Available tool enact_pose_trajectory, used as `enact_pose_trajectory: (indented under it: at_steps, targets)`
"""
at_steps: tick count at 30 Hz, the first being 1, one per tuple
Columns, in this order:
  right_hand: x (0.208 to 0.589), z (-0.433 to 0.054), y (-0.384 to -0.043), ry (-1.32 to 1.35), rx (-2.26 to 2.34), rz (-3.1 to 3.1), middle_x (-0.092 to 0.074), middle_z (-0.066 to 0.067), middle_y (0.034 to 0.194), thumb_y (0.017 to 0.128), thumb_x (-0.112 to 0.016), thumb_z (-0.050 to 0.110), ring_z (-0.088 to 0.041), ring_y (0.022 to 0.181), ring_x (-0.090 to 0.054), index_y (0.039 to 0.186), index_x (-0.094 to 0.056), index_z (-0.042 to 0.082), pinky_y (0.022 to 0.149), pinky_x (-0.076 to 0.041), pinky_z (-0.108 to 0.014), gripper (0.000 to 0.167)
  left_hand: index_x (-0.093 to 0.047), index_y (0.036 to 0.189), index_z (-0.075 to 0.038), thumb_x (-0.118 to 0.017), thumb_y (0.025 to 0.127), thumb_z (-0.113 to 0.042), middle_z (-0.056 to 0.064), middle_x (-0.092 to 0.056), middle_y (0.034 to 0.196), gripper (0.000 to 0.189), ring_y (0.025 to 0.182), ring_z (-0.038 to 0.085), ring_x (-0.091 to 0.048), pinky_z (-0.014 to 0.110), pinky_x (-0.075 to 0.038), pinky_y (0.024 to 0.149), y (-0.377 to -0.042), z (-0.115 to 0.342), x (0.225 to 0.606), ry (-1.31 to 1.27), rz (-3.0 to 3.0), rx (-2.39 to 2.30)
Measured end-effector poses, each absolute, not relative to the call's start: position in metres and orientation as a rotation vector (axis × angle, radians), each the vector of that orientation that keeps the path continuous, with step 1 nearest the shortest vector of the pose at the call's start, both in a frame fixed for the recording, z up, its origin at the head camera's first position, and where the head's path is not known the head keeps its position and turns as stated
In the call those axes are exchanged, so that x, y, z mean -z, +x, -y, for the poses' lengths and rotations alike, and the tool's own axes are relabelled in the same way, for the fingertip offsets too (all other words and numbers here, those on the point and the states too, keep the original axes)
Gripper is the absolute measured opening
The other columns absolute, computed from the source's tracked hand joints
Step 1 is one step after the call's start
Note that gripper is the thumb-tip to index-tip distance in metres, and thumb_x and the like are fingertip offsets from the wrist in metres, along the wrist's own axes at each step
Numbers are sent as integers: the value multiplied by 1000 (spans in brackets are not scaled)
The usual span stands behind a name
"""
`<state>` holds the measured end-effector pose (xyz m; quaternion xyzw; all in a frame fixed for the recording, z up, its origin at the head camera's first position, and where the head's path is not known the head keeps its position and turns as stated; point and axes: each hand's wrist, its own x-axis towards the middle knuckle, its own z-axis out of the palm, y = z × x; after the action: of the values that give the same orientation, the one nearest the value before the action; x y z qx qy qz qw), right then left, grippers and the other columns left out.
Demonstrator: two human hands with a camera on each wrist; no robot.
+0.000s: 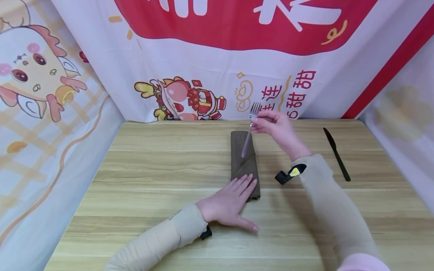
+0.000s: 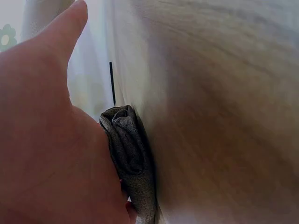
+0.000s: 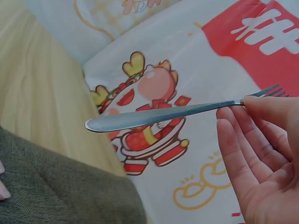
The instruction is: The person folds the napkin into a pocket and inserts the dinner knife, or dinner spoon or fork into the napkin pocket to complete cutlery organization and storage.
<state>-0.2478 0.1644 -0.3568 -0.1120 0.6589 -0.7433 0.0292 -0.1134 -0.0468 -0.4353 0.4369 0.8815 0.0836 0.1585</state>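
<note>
A dark brown cloth napkin (image 1: 241, 145), folded into a long flat strip, lies on the table. My left hand (image 1: 230, 201) rests on its near end with straight fingers (image 1: 245, 184) and the thumb spread out to the side. In the left wrist view the layered end of the napkin (image 2: 126, 140) shows beside the palm. Above the napkin's far end, my right hand (image 1: 276, 130) pinches a silver fork (image 1: 248, 135) near its neck. The tines point up and away, and the handle (image 3: 159, 117) slants down over the cloth, as the right wrist view shows.
A black knife (image 1: 336, 154) lies on the wooden table (image 1: 162, 162) to the right of my right forearm. Printed cloth hangings (image 1: 203, 49) stand at the table's back and at both sides.
</note>
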Motion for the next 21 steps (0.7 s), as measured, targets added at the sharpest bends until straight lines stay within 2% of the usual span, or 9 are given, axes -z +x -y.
enact_pose_trajectory:
  at_steps: [4, 13, 21]
  targets:
    - [375, -157, -259, -323, 2253, -2034, -72, -17, 93, 95, -71, 1, -23, 80, -73, 105, -66, -4, 79, -60, -37, 13, 0, 162, -4, -51, 83, -85, 17, 5, 168, 125, 153, 26, 4, 40, -3, 122, -112, 46, 436, 1258, -2536, -210]
    - [414, -140, -272, -211, 2068, -2029, -73, -10, 86, 97, -68, 0, -17, 74, -72, 117, -61, -13, 78, -60, -34, 25, 1, 162, -5, -53, 81, -86, 15, 8, 168, 126, 153, 26, 5, 39, -3, 122, -112, 46, 435, 1250, -2536, -169]
    - [426, -136, -267, -102, 1955, -1977, -72, -12, 87, 97, -66, -1, -18, 75, -71, 118, -59, -13, 79, -60, -35, 25, 1, 162, -6, -52, 81, -87, 14, 8, 168, 127, 153, 24, 6, 38, -3, 122, -113, 47, 436, 1256, -2529, -168]
